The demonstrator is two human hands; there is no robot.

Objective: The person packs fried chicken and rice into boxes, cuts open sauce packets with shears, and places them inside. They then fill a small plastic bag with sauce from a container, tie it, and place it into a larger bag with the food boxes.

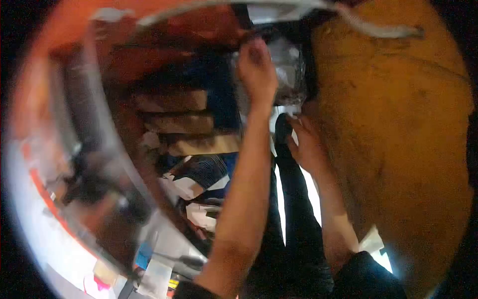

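Note:
My left hand (256, 70) reaches far forward with its fingers curled closed. It lies against a clear, crinkled plastic wrapping (291, 70); what sits inside its fingers is hidden. Lower and to the right, my right hand (307, 139) has its thumb and fingers apart. Its fingertips are beside a dark, rounded, elongated thing (283, 128), and I cannot make out whether they touch it. A bright white strip shows just above that dark thing.
A brown-orange panel (398, 149) fills the right side. To the left, behind a curved pale rim (119, 149), lie stacked brown pieces (194, 122) and folded dark striped cloth (204, 174). A pale curved tube (368, 27) crosses the top. Bright clutter shows at lower left.

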